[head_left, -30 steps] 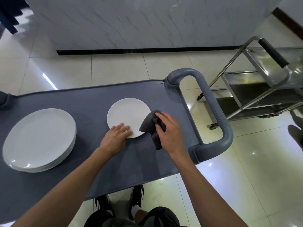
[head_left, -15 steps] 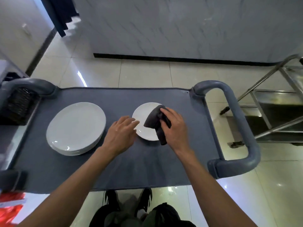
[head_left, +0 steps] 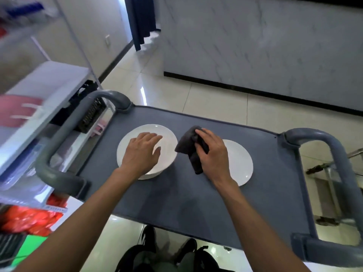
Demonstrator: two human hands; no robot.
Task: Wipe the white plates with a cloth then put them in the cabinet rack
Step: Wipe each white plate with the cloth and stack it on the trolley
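On the grey top of a service cart (head_left: 196,203) two lots of white plates lie flat, side by side along the cart's long axis. The stack of plates (head_left: 167,142) sits toward the cart's left end, and the left hand (head_left: 142,154) is over it, palm down, fingers straight and slightly spread toward the far edge, thumb out to the right; whether the palm presses on the top plate or only hovers just above it is hard to tell from this angle. The single plate (head_left: 241,163) lies to the right of the stack, a little apart from it, partly covered by the right hand (head_left: 213,156). That hand grips a dark grey cloth (head_left: 189,145), fingers curled round the bunched fabric. The cloth's long axis runs roughly from near to far: one end sticks out past the fingertips toward the stack, and a tail hangs down toward the near edge, between the two lots of plates. Grey looped handles (head_left: 64,146) stand at both ends of the cart. A white shelf unit (head_left: 45,89) stands just beside its left end, blurred.
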